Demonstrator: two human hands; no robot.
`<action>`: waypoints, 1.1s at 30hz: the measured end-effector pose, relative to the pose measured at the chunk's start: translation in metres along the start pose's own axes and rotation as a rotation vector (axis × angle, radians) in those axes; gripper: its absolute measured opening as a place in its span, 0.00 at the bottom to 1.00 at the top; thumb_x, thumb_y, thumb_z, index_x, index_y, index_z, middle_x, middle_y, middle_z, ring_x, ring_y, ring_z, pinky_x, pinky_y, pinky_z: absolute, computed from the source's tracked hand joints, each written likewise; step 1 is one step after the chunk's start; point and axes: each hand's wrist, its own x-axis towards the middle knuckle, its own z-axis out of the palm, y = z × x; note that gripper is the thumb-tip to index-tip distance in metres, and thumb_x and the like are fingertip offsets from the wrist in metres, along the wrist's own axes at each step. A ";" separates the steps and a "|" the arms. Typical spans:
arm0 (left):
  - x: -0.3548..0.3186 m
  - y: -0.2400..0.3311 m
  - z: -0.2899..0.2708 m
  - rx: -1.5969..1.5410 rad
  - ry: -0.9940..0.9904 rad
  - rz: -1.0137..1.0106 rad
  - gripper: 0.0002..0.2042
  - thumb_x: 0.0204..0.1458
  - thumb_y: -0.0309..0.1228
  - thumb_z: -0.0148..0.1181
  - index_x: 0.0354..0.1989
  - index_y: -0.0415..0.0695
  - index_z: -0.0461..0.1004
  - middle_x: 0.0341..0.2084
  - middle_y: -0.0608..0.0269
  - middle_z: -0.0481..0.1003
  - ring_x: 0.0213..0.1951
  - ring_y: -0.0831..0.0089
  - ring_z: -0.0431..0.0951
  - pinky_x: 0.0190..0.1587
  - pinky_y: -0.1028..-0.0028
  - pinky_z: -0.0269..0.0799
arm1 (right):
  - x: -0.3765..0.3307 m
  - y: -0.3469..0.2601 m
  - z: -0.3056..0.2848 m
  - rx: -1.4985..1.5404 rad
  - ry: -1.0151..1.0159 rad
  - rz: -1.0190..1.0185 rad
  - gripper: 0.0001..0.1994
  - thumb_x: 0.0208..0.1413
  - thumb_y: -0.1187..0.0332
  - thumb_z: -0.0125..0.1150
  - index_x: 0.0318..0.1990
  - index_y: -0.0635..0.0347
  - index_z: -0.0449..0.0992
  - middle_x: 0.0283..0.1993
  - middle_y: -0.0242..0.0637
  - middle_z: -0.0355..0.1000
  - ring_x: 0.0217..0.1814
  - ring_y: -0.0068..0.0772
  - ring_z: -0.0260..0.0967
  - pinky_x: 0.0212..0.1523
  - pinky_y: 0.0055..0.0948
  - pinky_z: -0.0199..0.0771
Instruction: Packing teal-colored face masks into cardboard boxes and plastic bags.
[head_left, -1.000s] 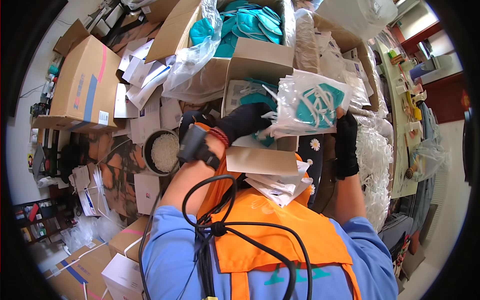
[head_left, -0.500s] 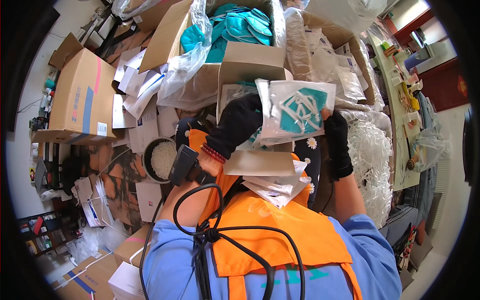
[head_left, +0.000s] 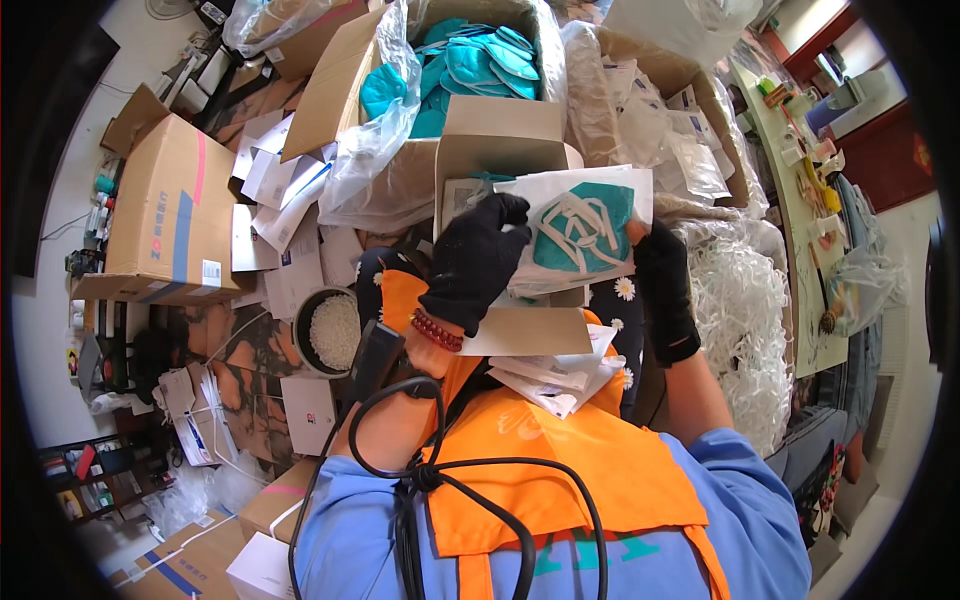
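Observation:
A clear-and-white pouch (head_left: pixel 643 188) with a teal folded face mask and white ear loops inside is held up in front of me. My right hand (head_left: pixel 663 285), in a black fingerless glove, pinches its right edge. My left hand (head_left: pixel 475 262), gloved the same way, has its fingers curled closed at the pouch's left edge; its fingertips are partly hidden. Below and behind the pouch stands a small open carton (head_left: pixel 500 125) with flaps folded out, its inside mostly covered. Several white pouches (head_left: pixel 560 385) lie on my lap by the carton's near flap.
Beyond the carton, a plastic-lined box holds teal masks (head_left: pixel 485 60). To its right a box holds flat pouches (head_left: pixel 690 150), and a bag bulges with white straps (head_left: pixel 735 330). At left are a large carton (head_left: pixel 165 200) and a bowl of white bits (head_left: pixel 330 330). Black cables (head_left: pixel 430 475) cross my front.
Both hands and the pouch have shifted slightly left. My left hand has drawn lower, and its fingers are now more curled at the pouch's left edge.

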 end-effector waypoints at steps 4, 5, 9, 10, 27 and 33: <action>-0.001 -0.012 0.017 -0.317 -0.141 -0.355 0.16 0.50 0.28 0.66 0.47 0.37 0.74 0.36 0.61 0.79 0.35 0.77 0.76 0.41 0.76 0.73 | -0.007 -0.017 0.007 -0.102 -0.054 0.061 0.17 0.62 0.57 0.60 0.45 0.62 0.79 0.27 0.21 0.69 0.30 0.13 0.60 0.31 0.19 0.63; -0.002 -0.015 0.021 -0.401 -0.109 -0.378 0.17 0.50 0.29 0.66 0.47 0.36 0.74 0.36 0.60 0.79 0.34 0.77 0.76 0.40 0.76 0.73 | -0.008 -0.015 0.008 -0.103 -0.050 0.063 0.17 0.62 0.57 0.60 0.45 0.62 0.79 0.27 0.21 0.69 0.30 0.13 0.60 0.31 0.19 0.63; -0.001 -0.030 0.022 -0.099 0.162 -0.207 0.15 0.49 0.30 0.66 0.44 0.36 0.75 0.35 0.55 0.80 0.38 0.68 0.79 0.43 0.72 0.74 | -0.010 -0.014 0.012 -0.126 -0.017 -0.052 0.16 0.62 0.58 0.59 0.46 0.62 0.78 0.26 0.22 0.69 0.29 0.15 0.62 0.31 0.20 0.64; 0.000 -0.030 0.020 -0.300 0.014 -0.304 0.15 0.49 0.29 0.66 0.44 0.36 0.75 0.35 0.55 0.79 0.37 0.69 0.79 0.42 0.72 0.74 | -0.012 -0.015 0.014 -0.199 -0.028 -0.016 0.15 0.62 0.58 0.59 0.46 0.62 0.78 0.26 0.23 0.69 0.28 0.16 0.62 0.31 0.21 0.64; -0.015 -0.035 0.006 -0.270 0.126 -0.271 0.07 0.53 0.28 0.63 0.38 0.40 0.77 0.26 0.69 0.77 0.26 0.80 0.74 0.31 0.79 0.69 | -0.020 -0.025 0.034 -0.406 0.048 -0.114 0.16 0.63 0.57 0.56 0.42 0.62 0.79 0.24 0.36 0.73 0.26 0.23 0.70 0.30 0.25 0.68; -0.013 -0.019 -0.007 -0.610 0.066 -0.433 0.04 0.55 0.29 0.61 0.34 0.43 0.76 0.24 0.70 0.77 0.22 0.83 0.72 0.27 0.81 0.67 | -0.008 -0.024 0.030 -0.532 -0.008 -0.050 0.15 0.63 0.58 0.56 0.42 0.61 0.79 0.24 0.36 0.73 0.26 0.25 0.71 0.30 0.26 0.69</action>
